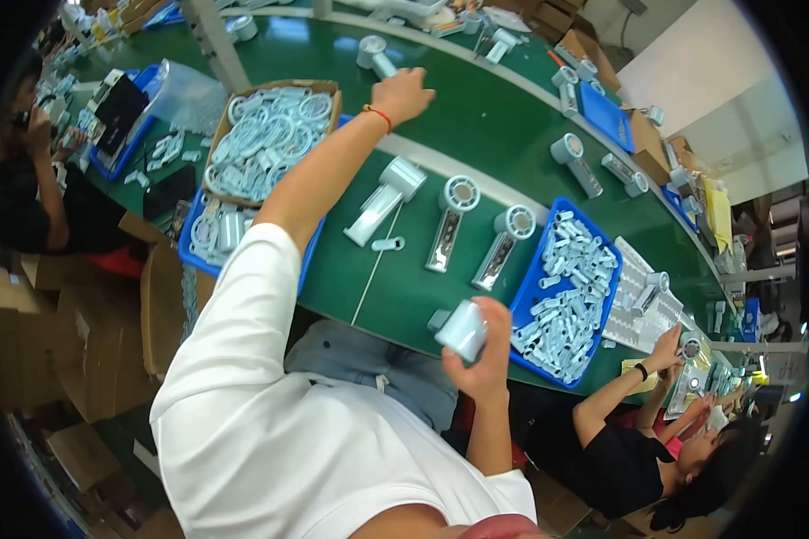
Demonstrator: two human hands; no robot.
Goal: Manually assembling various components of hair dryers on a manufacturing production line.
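Observation:
My left hand [404, 94], a red cord on its wrist, reaches far across the green belt [476, 108]. Its fingers are curled, just beside a pale blue handheld fan [373, 54] lying on the belt; whether it grips anything is unclear. My right hand [484, 352] is low, near the table's front edge, closed around a short pale blue cylindrical fan head [461, 331]. Between my hands, three fan bodies lie in a row on the table: [386, 199], [450, 220], [505, 244]. A small loose cylinder [388, 243] lies beside them.
A blue tray [613, 296] of several small pale cylinders sits right of my right hand. A cardboard box [328, 87] of pale rings stands by my left arm over another blue tray [189, 256]. One co-worker [629, 449] sits lower right, another [27, 193] far left. More fans lie along the belt.

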